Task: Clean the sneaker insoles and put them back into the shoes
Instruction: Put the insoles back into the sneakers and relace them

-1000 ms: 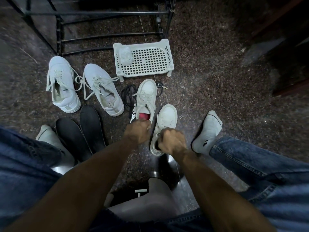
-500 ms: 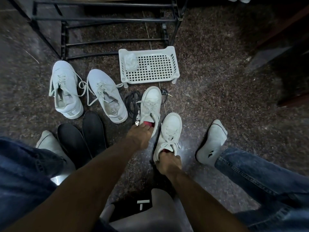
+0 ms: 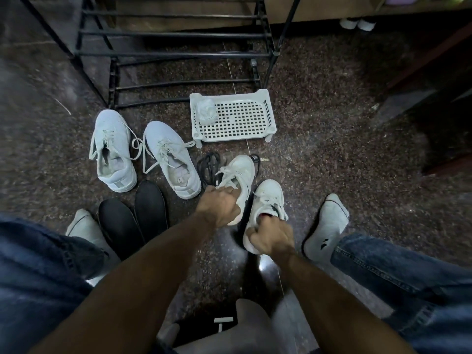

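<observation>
Two small white sneakers stand side by side on the floor in front of me. My left hand (image 3: 220, 206) grips the heel and opening of the left small sneaker (image 3: 240, 172). My right hand (image 3: 271, 236) grips the heel of the right small sneaker (image 3: 268, 198), with fingers at its red-lined opening. Two black insoles (image 3: 120, 226) (image 3: 150, 208) lie flat on the floor to the left. Behind them stand two larger white sneakers (image 3: 112, 152) (image 3: 171, 159) with loose laces.
A white perforated plastic tray (image 3: 245, 118) holding a crumpled wrapped item (image 3: 207, 111) sits behind the shoes. A black metal rack (image 3: 178, 34) stands at the back. Black laces (image 3: 208, 167) lie between the sneaker pairs. My socked feet (image 3: 324, 226) (image 3: 84, 226) and jeans flank the scene.
My left hand has slid forward onto the left small sneaker's opening, covering its red lining. My right hand stays at the heel of the right one. The camera has tilted up.
</observation>
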Demonstrator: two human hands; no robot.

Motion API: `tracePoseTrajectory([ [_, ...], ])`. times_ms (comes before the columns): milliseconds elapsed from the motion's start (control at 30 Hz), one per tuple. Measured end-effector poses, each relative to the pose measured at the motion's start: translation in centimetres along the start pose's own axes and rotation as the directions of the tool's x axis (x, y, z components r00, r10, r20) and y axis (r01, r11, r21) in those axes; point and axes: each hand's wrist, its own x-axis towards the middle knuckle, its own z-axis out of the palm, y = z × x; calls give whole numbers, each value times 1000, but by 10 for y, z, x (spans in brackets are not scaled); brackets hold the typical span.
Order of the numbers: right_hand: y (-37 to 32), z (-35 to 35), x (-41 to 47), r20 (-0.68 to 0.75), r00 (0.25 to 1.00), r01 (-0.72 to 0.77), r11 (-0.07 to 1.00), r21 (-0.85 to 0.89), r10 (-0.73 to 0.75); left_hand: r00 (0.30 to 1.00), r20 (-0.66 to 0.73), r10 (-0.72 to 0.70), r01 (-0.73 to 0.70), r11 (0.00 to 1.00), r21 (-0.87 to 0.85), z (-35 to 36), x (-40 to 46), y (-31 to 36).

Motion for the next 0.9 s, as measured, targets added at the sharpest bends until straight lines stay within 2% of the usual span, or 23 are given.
tracePoseTrajectory([
  [100, 5, -35, 3, 13, 999, 50, 998, -47, -50, 998, -10, 55, -55, 997, -45, -29, -5, -4],
  [267, 3, -114, 4, 174, 978, 121, 992, -30, -114, 994, 23, 108, -104, 987, -126, -86, -11, -6],
  [367, -8, -157, 7, 255, 957, 136, 990, 32, -140, 988, 54, 145, -124, 952, -278, -124, -12, -10],
  [533, -39, -245, 0, 269, 935, 220, 973, 73, -232, 961, 119, 250, -159, 850, -503, -210, -12, -23],
  [600, -48, -282, -6, 238, 929, 268, 959, 91, -282, 963, 95, 253, -173, 847, -503, -253, -15, -28],
  [767, -66, -373, -24, 47, 938, 313, 897, 313, -344, 979, -35, 202, -195, 867, -458, -358, -21, -42],
  [900, -88, -447, -38, -125, 914, 406, 891, 206, -387, 965, -216, 151, -236, 861, -451, -432, -28, -56],
])
